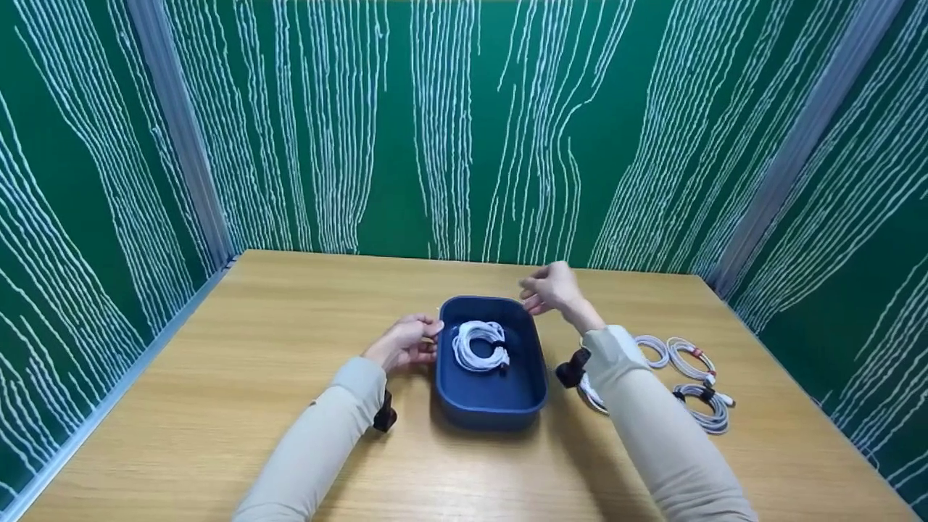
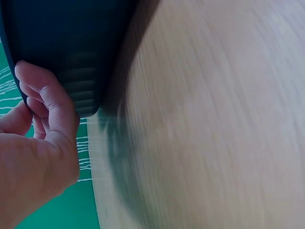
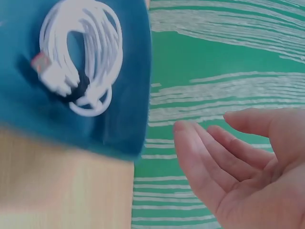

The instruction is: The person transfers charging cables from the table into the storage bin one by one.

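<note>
A dark blue rectangular bin stands on the table, and a coiled white cable lies inside it, bound with a black tie. Its light metal plug shows in the right wrist view. At the bin's left side, my left hand holds the rim between thumb and fingers; the left wrist view shows the fingers against the outer wall. Just beyond the far right corner of the bin, my right hand is raised with loosely bent fingers. Nothing lies between its thumb and fingers.
Right of the bin lie more coils: a white cable, a cable with red ties, a grey cable with black ties, and a white coil partly behind my right forearm. Green walls with white lines enclose the wooden table.
</note>
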A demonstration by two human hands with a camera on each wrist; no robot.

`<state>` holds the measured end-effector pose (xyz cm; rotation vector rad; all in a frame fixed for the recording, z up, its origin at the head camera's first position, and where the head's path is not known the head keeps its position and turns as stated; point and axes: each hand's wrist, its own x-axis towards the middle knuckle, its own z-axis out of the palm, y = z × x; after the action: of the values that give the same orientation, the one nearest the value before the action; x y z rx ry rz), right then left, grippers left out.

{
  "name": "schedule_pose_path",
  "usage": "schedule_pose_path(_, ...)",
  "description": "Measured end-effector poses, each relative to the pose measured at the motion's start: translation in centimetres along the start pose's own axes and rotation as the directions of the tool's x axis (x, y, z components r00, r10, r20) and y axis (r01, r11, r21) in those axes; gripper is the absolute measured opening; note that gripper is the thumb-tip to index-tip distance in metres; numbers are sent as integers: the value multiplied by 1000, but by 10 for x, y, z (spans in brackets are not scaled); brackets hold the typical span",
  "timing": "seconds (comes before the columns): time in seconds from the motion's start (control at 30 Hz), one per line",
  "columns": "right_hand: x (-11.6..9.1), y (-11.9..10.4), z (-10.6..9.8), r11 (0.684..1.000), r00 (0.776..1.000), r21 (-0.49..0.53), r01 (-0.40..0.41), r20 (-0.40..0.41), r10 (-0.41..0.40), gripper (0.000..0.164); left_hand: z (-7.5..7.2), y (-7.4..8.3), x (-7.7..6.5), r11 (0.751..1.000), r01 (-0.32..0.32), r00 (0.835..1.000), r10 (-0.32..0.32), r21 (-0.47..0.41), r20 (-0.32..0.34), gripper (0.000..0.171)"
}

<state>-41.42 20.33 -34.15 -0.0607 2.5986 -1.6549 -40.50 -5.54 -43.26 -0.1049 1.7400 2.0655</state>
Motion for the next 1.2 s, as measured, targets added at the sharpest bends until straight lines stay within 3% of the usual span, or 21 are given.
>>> schedule_pose_path(0.13,-4,11,-22,1000,999,-1,-1,-33,0,28,0,0,-1,1000,2,1000,-2,8,1,5)
schedule_pose_path(0.37,-14,50,-60,1000,998,-30,-7,-69,5,19,1,1,1,1000,-3,1000,3,10,-2,4)
schedule_pose_path(0.5,-22,71,-78,988,996,-152,0,-93,-15,20,1,1,1,1000,-7,1000,6,15,7,4)
schedule_pose_path(0.63,-30,88,-91,934,997,-358,22,-66,-49,21,-1,0,1,1000,-5,1000,5,14,4,5)
schedule_pose_path(0.73,-35,98,-98,889,999,-457,29,-16,-41,20,-2,-2,1,1000,3,1000,-3,12,-4,5)
schedule_pose_path(0.87,-41,109,-103,851,998,-523,44,54,-18,21,-2,-2,2,1000,3,1000,-3,12,-8,5)
schedule_pose_path(1.03,-44,121,-102,798,984,-579,166,148,-97,19,-2,0,3,1000,-9,1000,9,7,-5,5)
schedule_pose_path(1.2,-45,130,-98,779,983,-604,171,162,-90,17,-2,-1,1,1000,-4,1000,4,11,-5,5)
